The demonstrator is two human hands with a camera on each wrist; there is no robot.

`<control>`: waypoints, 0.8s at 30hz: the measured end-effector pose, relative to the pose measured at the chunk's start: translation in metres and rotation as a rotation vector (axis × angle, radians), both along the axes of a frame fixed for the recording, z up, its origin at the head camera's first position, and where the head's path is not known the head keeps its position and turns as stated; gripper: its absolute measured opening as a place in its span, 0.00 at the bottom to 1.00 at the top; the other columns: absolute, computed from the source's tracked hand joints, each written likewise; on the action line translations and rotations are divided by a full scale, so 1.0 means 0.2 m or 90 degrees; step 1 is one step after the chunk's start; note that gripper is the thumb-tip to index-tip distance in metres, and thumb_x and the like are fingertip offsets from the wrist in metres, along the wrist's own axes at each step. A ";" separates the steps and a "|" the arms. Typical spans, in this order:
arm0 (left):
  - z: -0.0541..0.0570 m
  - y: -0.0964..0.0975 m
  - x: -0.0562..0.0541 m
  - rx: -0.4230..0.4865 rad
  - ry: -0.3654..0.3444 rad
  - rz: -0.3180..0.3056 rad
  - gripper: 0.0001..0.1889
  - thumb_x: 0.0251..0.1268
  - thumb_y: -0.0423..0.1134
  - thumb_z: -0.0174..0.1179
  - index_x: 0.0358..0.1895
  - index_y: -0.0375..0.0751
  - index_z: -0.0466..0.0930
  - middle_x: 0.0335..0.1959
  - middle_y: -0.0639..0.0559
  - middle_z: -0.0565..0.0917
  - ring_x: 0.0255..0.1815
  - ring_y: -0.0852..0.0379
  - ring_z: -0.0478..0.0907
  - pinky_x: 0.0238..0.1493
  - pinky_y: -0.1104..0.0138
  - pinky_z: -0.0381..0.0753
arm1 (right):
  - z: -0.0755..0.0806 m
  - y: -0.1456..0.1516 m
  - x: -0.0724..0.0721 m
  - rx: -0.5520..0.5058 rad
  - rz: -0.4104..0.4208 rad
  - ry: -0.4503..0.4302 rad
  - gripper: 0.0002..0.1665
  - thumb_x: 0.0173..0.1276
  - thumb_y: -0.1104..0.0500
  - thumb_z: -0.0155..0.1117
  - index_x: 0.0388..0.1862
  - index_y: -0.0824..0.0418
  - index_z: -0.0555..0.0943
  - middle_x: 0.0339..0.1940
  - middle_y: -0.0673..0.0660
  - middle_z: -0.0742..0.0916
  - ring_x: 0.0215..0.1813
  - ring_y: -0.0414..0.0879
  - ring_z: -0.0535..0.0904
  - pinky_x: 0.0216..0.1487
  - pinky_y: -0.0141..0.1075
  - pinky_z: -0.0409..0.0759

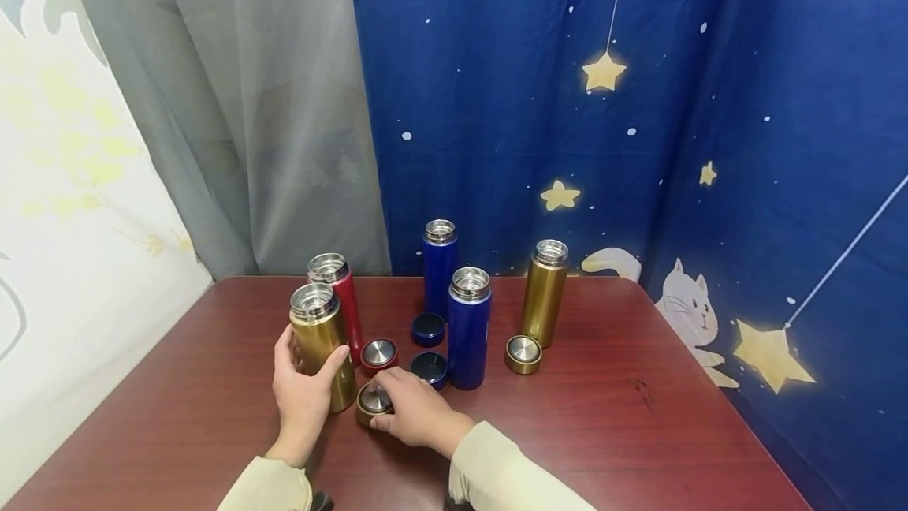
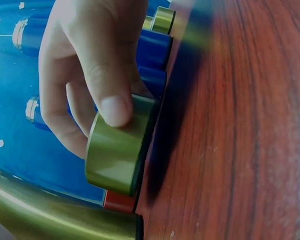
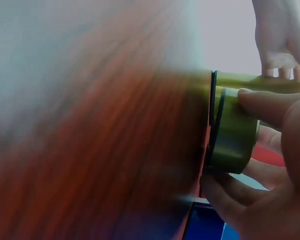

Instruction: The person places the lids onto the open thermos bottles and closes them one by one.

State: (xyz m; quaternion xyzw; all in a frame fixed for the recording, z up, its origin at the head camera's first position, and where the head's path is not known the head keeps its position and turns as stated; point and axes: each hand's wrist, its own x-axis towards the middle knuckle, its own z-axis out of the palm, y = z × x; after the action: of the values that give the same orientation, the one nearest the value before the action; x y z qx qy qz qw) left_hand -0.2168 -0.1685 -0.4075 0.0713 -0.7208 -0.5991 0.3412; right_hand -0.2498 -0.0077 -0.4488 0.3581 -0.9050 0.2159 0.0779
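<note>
Fingers and thumb of the right hand are curled round the side of a gold lid, while those of the left hand wrap a near gold bottle. This bottle stands upright, its long axis roughly vertical and its bare steel mouth facing up; the lid, a short squat cylinder, sits just right of the bottle's base with its silver top upward. Whether the lid's underside touches the table cannot be told. Brand or lettering on either piece cannot be made out. The lid lies between the right thumb on its near side and the fingers reaching over to its far side; the bottle lies between the left thumb at its right and the fingers at its left. Directly behind the near gold bottle rises a red bottle, and close to its right, beyond the held lid, is a red lid. Farther right of the landmark bottle are a near blue lid, a far blue lid, a near blue bottle and, behind that, a far blue bottle. Rightmost from it stand a far gold bottle and, before that, a second gold lid. Well behind it hang a grey curtain and a star-printed blue curtain.
</note>
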 end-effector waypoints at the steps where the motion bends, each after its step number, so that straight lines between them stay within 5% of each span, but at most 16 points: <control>1: 0.00 0.00 0.00 -0.003 -0.001 -0.001 0.41 0.55 0.33 0.71 0.71 0.36 0.60 0.63 0.42 0.72 0.58 0.51 0.69 0.54 0.68 0.66 | 0.00 0.01 0.00 -0.010 0.002 0.001 0.23 0.57 0.50 0.75 0.50 0.49 0.78 0.47 0.44 0.82 0.50 0.36 0.77 0.52 0.32 0.76; 12: 0.00 0.02 0.01 -0.008 0.006 -0.005 0.41 0.55 0.33 0.71 0.71 0.35 0.59 0.63 0.41 0.72 0.57 0.51 0.70 0.53 0.68 0.67 | 0.00 0.04 -0.01 -0.030 -0.015 0.021 0.25 0.54 0.45 0.75 0.48 0.47 0.78 0.42 0.42 0.81 0.43 0.33 0.77 0.45 0.30 0.77; 24: 0.00 0.03 0.02 -0.016 0.019 -0.011 0.40 0.54 0.32 0.72 0.70 0.34 0.61 0.62 0.41 0.74 0.51 0.68 0.68 0.50 0.72 0.67 | 0.02 0.07 0.00 -0.114 -0.040 0.062 0.25 0.56 0.45 0.72 0.51 0.48 0.78 0.47 0.43 0.82 0.45 0.35 0.78 0.44 0.29 0.77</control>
State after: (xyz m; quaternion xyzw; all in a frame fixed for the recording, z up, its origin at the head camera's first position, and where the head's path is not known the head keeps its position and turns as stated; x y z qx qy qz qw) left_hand -0.2137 -0.1615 -0.4073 0.0514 -0.7236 -0.5941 0.3475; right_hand -0.2504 0.0058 -0.4446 0.3313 -0.8880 0.2755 0.1604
